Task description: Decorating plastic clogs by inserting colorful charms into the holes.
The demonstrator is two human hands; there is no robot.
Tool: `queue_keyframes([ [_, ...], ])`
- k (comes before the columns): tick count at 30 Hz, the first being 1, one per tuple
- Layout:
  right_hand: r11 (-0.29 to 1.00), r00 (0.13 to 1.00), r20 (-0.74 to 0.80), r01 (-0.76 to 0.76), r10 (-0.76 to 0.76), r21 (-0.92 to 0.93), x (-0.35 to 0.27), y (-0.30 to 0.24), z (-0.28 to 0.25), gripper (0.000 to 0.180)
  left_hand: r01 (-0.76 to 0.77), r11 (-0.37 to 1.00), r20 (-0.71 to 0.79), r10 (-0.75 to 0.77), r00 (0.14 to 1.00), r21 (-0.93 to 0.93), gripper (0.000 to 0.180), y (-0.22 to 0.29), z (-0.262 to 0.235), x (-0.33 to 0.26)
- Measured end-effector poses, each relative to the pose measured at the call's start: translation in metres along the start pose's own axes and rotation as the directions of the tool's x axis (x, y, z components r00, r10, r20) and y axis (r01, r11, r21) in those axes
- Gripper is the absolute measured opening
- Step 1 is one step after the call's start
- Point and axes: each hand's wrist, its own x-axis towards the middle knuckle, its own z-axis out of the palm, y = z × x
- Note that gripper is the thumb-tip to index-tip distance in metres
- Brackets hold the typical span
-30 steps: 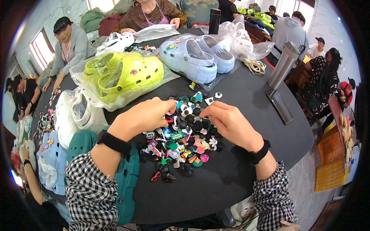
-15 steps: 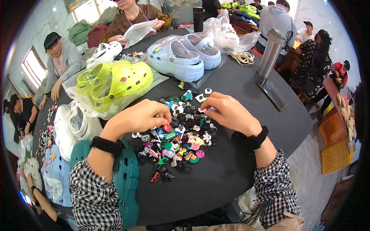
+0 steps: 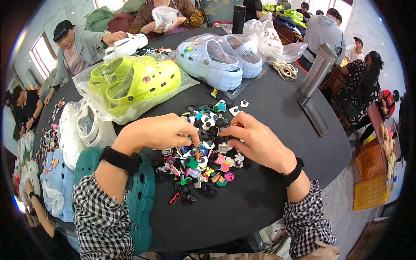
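Charms point(image 3: 202, 161), small, multicoloured, variously shaped, lie heaped on the matte black table point(image 3: 208, 223). Left hand point(image 3: 160, 131) and right hand point(image 3: 260, 141) curl over them; whether either grips one cannot be told.

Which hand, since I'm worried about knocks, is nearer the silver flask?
Right. The right hand is left of the silver flask; the left hand is farther left, at the left of the charm pile.
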Motion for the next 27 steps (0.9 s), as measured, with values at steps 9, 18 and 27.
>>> queue_keyframes([
  [9,1.0,1.0,0.015,0.003,-0.003,0.03,0.001,-0.008,-0.004,0.026,-0.064,0.998,-0.132,0.063,0.989,-0.008,0.024,0.003,-0.002,-0.002],
  [18,0.977,0.972,0.2,0.084,-0.124,0.196,0.001,-0.01,0.003,0.03,-0.105,0.994,-0.107,0.101,0.989,-0.034,0.02,0.01,-0.001,0.005],
  [27,0.994,0.989,0.102,0.108,-0.11,0.027,-0.003,-0.008,0.007,0.025,-0.104,0.946,-0.369,-0.017,0.929,-0.306,0.025,0.01,-0.001,0.009],
])
